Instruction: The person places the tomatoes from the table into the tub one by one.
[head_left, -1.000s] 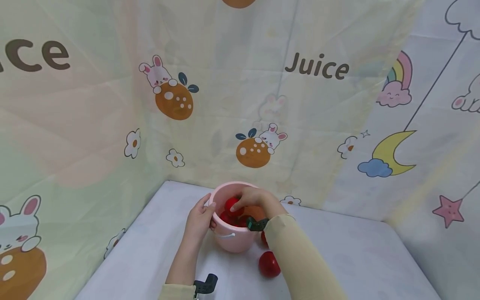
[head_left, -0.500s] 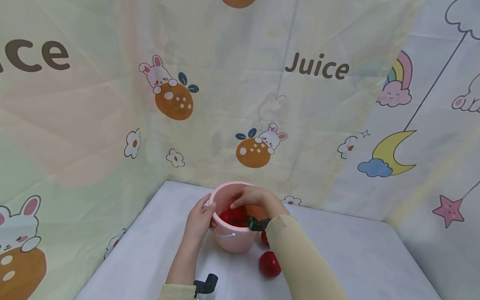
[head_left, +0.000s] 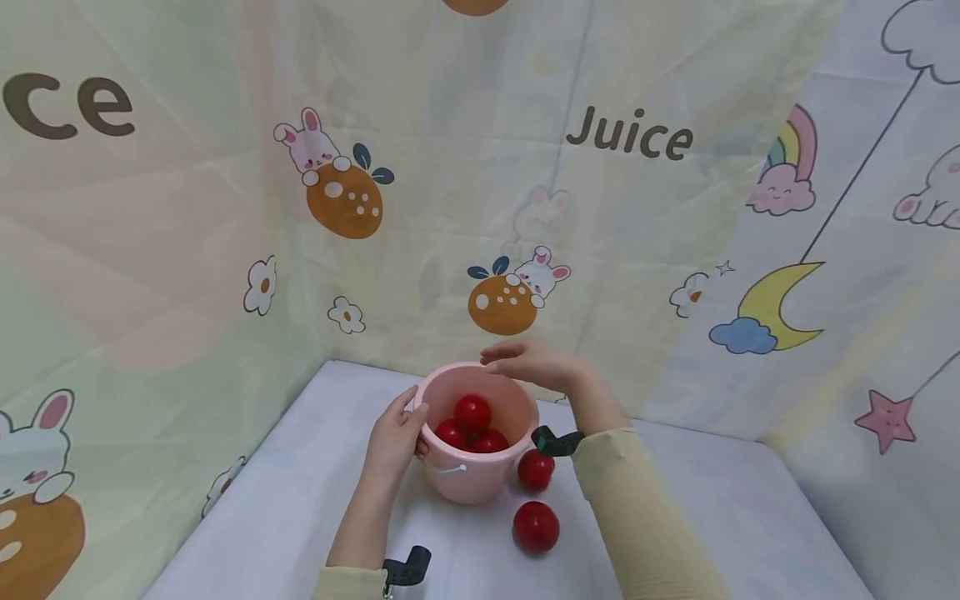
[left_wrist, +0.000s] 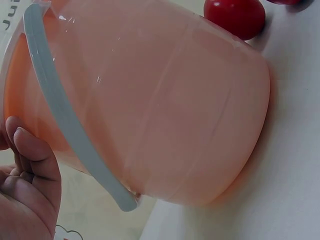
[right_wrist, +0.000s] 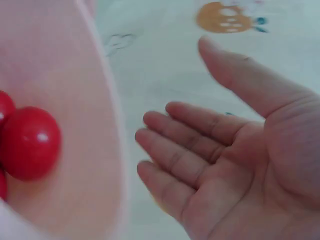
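The pink bucket (head_left: 476,442) stands near the surface's (head_left: 315,500) far edge, holding red balls (head_left: 472,412). Keep the left hand (head_left: 396,435) gripping the rim to steady it. The right hand (head_left: 534,363) hovers above, fingers spread, empty. Two balls (head_left: 536,527) lie toward the near edge; ample room remains rightward.

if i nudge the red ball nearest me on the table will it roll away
Probably: the ball looks round and glossy, and it sits free on the smooth white table. It likely stays rigid when pinched, and may slip. Nothing beside it looks set to stop it.
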